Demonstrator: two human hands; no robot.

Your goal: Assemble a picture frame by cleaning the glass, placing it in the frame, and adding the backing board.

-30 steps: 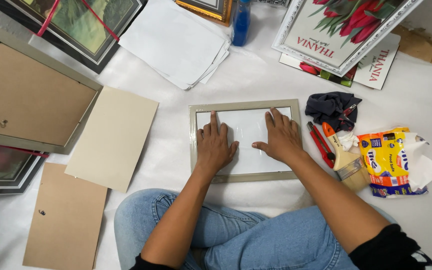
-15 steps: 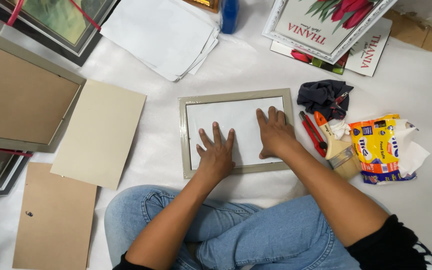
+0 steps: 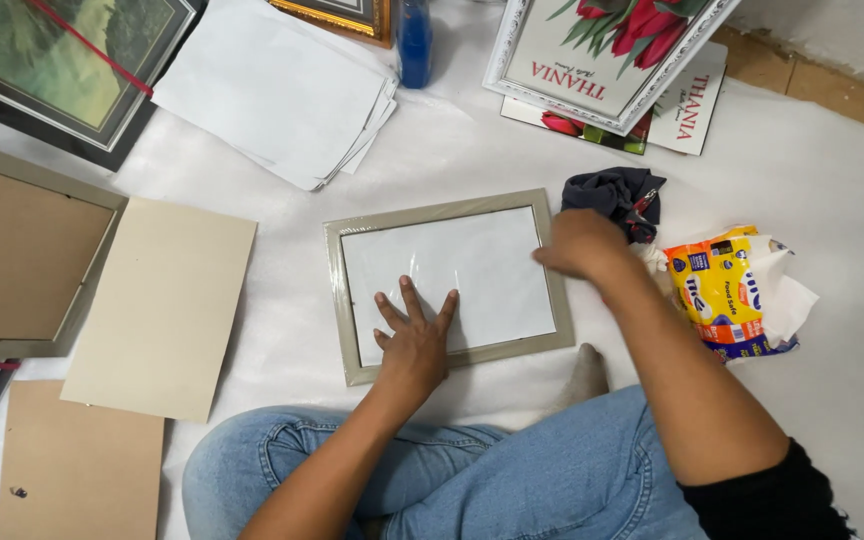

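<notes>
The left hand (image 3: pixel 414 345) lies flat, palm down, fingers spread, pressing on the lower middle of the white sheet inside the frame (image 3: pixel 449 283); it grips nothing. The right hand (image 3: pixel 579 243) sits at the frame's right edge, loosely curled with knuckles up; whether it has hold of anything cannot be told, as the fingers are turned under. The frame, grey-beige and wrapped in clear film, lies flat on the white floor covering (image 3: pixel 832 420), directly in front of the person's crossed legs in jeans (image 3: pixel 512 480). Just beyond the right hand lies a dark cloth (image 3: pixel 612 192), touching or nearly touching the frame's upper right corner. To the right of the hand sits a yellow-and-blue packet (image 3: pixel 727 290) with white tissue (image 3: pixel 787 290) spilling from it. Left of the frame, apart from it, lies a cream board (image 3: pixel 162 305); below that, a brown backing board (image 3: pixel 77 475). Further left, a large frame (image 3: pixel 22 260) lies face down, brown back up. At upper left, a dark-framed landscape picture (image 3: pixel 62 70) with a red strap across it. A stack of white sheets (image 3: pixel 277 90) lies above the frame, with a blue bottle (image 3: pixel 414 40) beside it. At upper right, a white ornate frame with red tulips (image 3: pixel 607 55) rests on printed sheets (image 3: pixel 687 110).
</notes>
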